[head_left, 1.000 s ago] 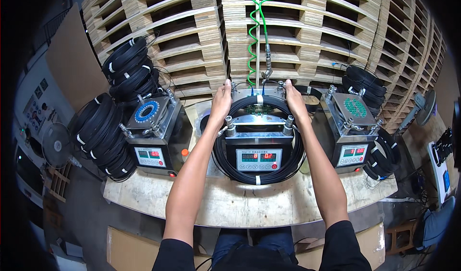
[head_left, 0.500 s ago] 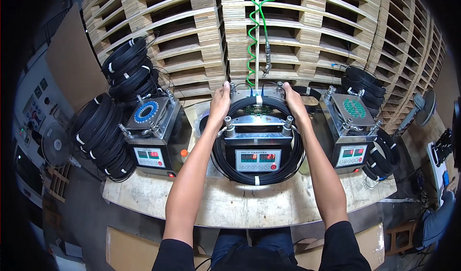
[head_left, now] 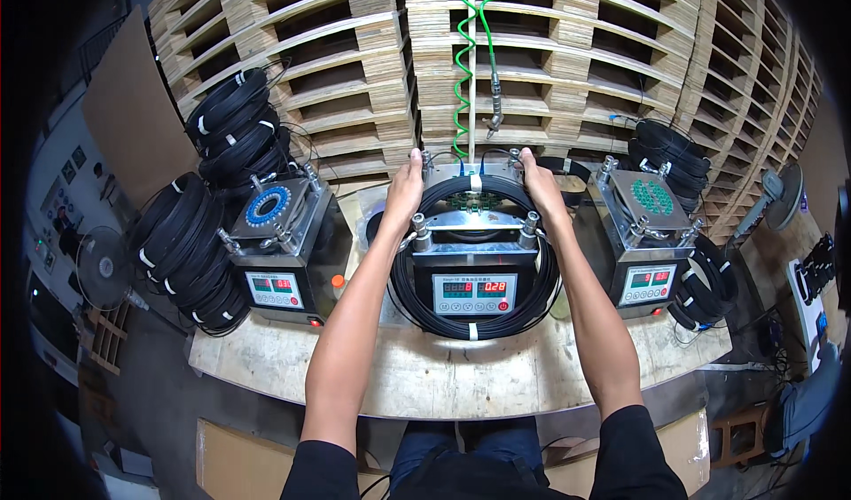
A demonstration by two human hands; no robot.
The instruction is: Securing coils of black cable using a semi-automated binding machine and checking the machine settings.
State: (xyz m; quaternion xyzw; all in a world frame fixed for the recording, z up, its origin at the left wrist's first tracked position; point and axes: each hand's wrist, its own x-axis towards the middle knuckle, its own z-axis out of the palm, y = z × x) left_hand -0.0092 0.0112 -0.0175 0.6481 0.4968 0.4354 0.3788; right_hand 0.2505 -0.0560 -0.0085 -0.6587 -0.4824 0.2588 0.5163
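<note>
A metal box machine (head_left: 474, 269) with a red digital display stands at the middle of the wooden bench (head_left: 443, 380). A black cable coil (head_left: 479, 327) bound with white ties lies looped around the machine. My left hand (head_left: 405, 190) grips the coil at its far left side. My right hand (head_left: 538, 185) grips it at the far right side. Both arms reach straight forward on either side of the machine.
Similar machines stand left (head_left: 284, 252) and right (head_left: 647, 234). Stacks of black coils (head_left: 191, 252) sit at the left, more coils (head_left: 700, 287) at the right. A green spiral hose (head_left: 470, 48) hangs in front of stacked wooden pallets (head_left: 567, 66). A fan (head_left: 102, 269) stands far left.
Both hands stay on the far part of the coil; they and the coil have shifted only slightly.
</note>
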